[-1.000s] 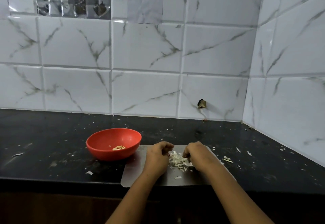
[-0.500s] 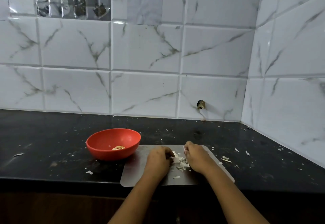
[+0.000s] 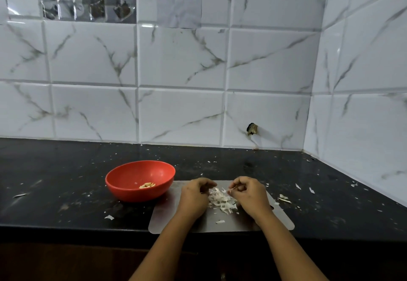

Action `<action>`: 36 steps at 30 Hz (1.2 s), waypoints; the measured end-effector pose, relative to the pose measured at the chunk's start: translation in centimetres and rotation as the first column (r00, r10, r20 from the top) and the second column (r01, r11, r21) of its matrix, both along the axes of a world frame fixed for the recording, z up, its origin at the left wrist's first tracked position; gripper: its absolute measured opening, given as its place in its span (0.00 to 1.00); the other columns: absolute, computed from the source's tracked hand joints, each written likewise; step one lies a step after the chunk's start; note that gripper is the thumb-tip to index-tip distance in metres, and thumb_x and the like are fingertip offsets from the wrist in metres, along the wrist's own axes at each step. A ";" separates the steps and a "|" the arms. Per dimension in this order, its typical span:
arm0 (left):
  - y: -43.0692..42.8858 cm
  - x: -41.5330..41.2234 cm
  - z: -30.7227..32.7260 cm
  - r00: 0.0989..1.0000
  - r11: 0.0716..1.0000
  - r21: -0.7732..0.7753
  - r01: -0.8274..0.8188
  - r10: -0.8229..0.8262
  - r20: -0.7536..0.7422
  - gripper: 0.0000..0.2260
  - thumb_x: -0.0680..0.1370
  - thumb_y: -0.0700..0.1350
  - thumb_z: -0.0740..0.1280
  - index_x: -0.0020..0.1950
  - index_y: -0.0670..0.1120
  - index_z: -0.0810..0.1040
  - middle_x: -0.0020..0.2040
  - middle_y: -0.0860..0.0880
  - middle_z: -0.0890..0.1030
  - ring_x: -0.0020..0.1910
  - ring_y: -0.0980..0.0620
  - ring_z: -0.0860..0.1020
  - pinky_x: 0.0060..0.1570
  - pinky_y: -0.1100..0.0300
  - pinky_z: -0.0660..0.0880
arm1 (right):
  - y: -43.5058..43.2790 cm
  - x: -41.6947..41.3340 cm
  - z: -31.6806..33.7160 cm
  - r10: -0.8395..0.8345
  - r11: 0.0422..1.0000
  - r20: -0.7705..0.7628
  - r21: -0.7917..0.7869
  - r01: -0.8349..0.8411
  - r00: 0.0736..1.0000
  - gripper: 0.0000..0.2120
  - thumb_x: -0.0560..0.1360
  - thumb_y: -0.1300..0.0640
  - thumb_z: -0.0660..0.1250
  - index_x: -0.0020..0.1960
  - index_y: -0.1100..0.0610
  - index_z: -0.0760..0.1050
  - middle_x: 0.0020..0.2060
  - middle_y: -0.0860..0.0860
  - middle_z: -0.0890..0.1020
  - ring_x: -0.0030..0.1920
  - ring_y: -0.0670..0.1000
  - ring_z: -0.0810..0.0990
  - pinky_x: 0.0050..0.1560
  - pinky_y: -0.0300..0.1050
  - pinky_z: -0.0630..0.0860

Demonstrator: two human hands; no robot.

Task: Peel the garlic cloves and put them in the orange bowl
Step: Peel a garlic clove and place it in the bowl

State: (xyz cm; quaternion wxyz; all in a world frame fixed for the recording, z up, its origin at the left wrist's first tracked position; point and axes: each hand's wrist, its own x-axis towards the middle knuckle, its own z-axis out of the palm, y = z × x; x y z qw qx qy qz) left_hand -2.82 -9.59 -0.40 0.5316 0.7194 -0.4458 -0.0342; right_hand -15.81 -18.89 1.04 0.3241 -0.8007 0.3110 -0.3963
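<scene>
The orange bowl [image 3: 141, 179] stands on the black counter, left of the grey cutting mat [image 3: 167, 216], with several peeled garlic cloves [image 3: 147, 185] at its bottom. A heap of white garlic skins [image 3: 221, 200] lies on the mat between my hands. My right hand [image 3: 247, 194] pinches a small garlic clove [image 3: 232, 189] at its fingertips, just above the heap. My left hand [image 3: 196, 194] has its fingers curled, and what they hold is hidden.
Bits of garlic skin lie scattered over the counter [image 3: 55, 188], a few to the right of the mat [image 3: 284, 199]. Tiled walls close the back and the right side. The counter's front edge runs just under the mat.
My hands have drawn apart a little and lifted off the heap. My right hand now holds a small clove up at its fingertips.
</scene>
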 end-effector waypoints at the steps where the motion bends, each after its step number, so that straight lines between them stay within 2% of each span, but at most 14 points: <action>1: 0.1 0.0 0.0 0.999 1.000 -0.031 0.003 -0.004 -0.033 0.18 0.74 0.28 0.61 0.48 0.48 0.83 0.46 0.53 0.83 0.46 0.60 0.79 0.44 0.77 0.71 | 0.0 -0.1 0.0 0.006 1.000 0.011 0.017 -0.006 1.000 0.06 0.70 0.63 0.74 0.38 0.54 0.80 0.30 0.48 0.81 0.29 0.43 0.78 0.34 0.40 0.79; 6: 0.4 -0.3 0.3 0.996 0.990 -0.122 0.073 -0.079 -0.042 0.13 0.75 0.33 0.66 0.48 0.50 0.83 0.44 0.54 0.83 0.45 0.62 0.80 0.44 0.73 0.72 | 0.6 0.4 0.5 0.064 0.982 0.125 0.167 -0.085 0.990 0.06 0.74 0.66 0.69 0.43 0.58 0.82 0.34 0.50 0.83 0.30 0.42 0.79 0.32 0.34 0.75; 9: 0.6 -0.5 0.5 0.989 0.983 -0.140 0.120 -0.130 -0.072 0.09 0.73 0.38 0.71 0.49 0.50 0.83 0.43 0.54 0.85 0.44 0.61 0.82 0.46 0.68 0.76 | 1.4 1.2 0.9 0.121 0.971 0.187 0.183 -0.155 0.975 0.07 0.73 0.67 0.69 0.42 0.57 0.83 0.33 0.53 0.84 0.33 0.47 0.81 0.36 0.39 0.78; 12: 0.9 -0.6 0.8 0.980 0.972 -0.204 0.113 -0.143 -0.139 0.10 0.72 0.39 0.73 0.42 0.56 0.82 0.39 0.54 0.85 0.42 0.59 0.82 0.46 0.61 0.78 | 2.0 1.7 1.3 0.186 0.958 0.210 0.178 -0.224 0.960 0.09 0.73 0.68 0.69 0.41 0.56 0.82 0.32 0.51 0.83 0.33 0.46 0.81 0.38 0.39 0.78; 15: 1.2 -0.5 0.8 0.971 0.968 -0.242 0.061 -0.114 -0.212 0.12 0.71 0.37 0.73 0.37 0.55 0.82 0.36 0.54 0.84 0.37 0.60 0.81 0.41 0.65 0.76 | 2.3 1.7 1.5 0.233 0.949 0.198 0.168 -0.267 0.952 0.08 0.72 0.68 0.70 0.41 0.56 0.82 0.33 0.50 0.84 0.35 0.45 0.81 0.37 0.36 0.77; 19: 1.5 -0.6 0.9 0.944 0.959 -0.284 0.019 -0.111 -0.312 0.07 0.71 0.33 0.72 0.39 0.44 0.82 0.34 0.50 0.82 0.34 0.58 0.79 0.35 0.70 0.73 | 2.4 2.0 1.0 0.181 0.983 0.037 -0.032 -0.180 0.983 0.07 0.74 0.65 0.68 0.45 0.54 0.80 0.37 0.47 0.82 0.38 0.41 0.80 0.38 0.32 0.74; 20: 1.5 -0.5 1.0 0.929 0.953 -0.302 0.006 -0.117 -0.350 0.05 0.71 0.32 0.71 0.40 0.41 0.81 0.33 0.48 0.81 0.32 0.57 0.78 0.33 0.70 0.73 | 2.6 2.1 0.7 0.171 0.982 -0.018 -0.077 -0.172 0.985 0.08 0.74 0.64 0.68 0.48 0.52 0.80 0.40 0.47 0.82 0.42 0.43 0.80 0.42 0.33 0.75; 22: 1.5 -0.4 1.0 0.907 0.947 -0.319 -0.029 -0.109 -0.408 0.04 0.72 0.31 0.69 0.43 0.38 0.79 0.31 0.47 0.78 0.30 0.56 0.75 0.31 0.70 0.72 | 3.1 2.5 0.1 0.109 0.976 -0.167 -0.171 -0.138 0.980 0.14 0.75 0.58 0.68 0.59 0.50 0.76 0.50 0.47 0.81 0.53 0.47 0.78 0.55 0.40 0.75; 23: 1.4 -0.3 0.9 0.902 0.946 -0.318 -0.055 -0.089 -0.422 0.03 0.73 0.31 0.68 0.43 0.38 0.79 0.31 0.47 0.78 0.30 0.56 0.75 0.31 0.69 0.72 | 3.4 2.5 -0.1 0.050 0.966 -0.258 -0.233 -0.113 0.965 0.19 0.75 0.54 0.67 0.66 0.49 0.72 0.56 0.47 0.79 0.59 0.48 0.75 0.61 0.45 0.72; 25: 1.3 0.0 0.7 0.897 0.941 -0.322 -0.103 -0.052 -0.440 0.05 0.74 0.32 0.68 0.42 0.41 0.78 0.32 0.47 0.79 0.31 0.55 0.76 0.32 0.66 0.72 | 3.9 2.6 -0.4 -0.065 0.928 -0.427 -0.358 -0.103 0.902 0.24 0.78 0.46 0.62 0.72 0.47 0.65 0.67 0.46 0.72 0.69 0.50 0.66 0.67 0.49 0.64; 27: 1.2 0.1 0.5 0.889 0.935 -0.326 -0.139 -0.028 -0.458 0.07 0.74 0.32 0.67 0.40 0.43 0.77 0.34 0.45 0.80 0.31 0.55 0.77 0.34 0.61 0.74 | 4.4 2.8 -0.4 -0.109 0.892 -0.559 -0.420 -0.167 0.822 0.23 0.79 0.42 0.56 0.73 0.44 0.63 0.72 0.46 0.66 0.72 0.51 0.60 0.69 0.52 0.58; 29: 1.1 0.2 0.4 0.883 0.937 -0.317 -0.146 -0.021 -0.468 0.08 0.75 0.33 0.67 0.39 0.45 0.77 0.37 0.43 0.82 0.33 0.52 0.78 0.38 0.54 0.76 | 4.5 3.2 -0.3 -0.114 0.891 -0.641 -0.404 -0.207 0.759 0.22 0.80 0.41 0.52 0.73 0.43 0.62 0.74 0.47 0.63 0.73 0.52 0.57 0.70 0.57 0.53; 32: 1.1 0.2 0.3 0.895 0.941 -0.309 -0.137 -0.016 -0.446 0.08 0.74 0.34 0.69 0.38 0.45 0.77 0.35 0.44 0.81 0.34 0.51 0.77 0.36 0.55 0.75 | 3.8 3.5 -0.2 -0.148 0.900 -0.639 -0.404 -0.166 0.755 0.22 0.80 0.40 0.52 0.71 0.43 0.64 0.72 0.47 0.64 0.73 0.53 0.58 0.70 0.61 0.51; 36: 1.5 -0.2 0.7 0.914 0.953 -0.287 -0.092 -0.034 -0.404 0.05 0.71 0.32 0.71 0.39 0.41 0.79 0.32 0.47 0.78 0.32 0.53 0.75 0.35 0.62 0.74 | 2.7 3.1 -0.1 -0.255 0.867 -0.510 -0.498 -0.040 0.821 0.18 0.80 0.42 0.54 0.66 0.45 0.70 0.65 0.45 0.71 0.67 0.51 0.65 0.63 0.53 0.60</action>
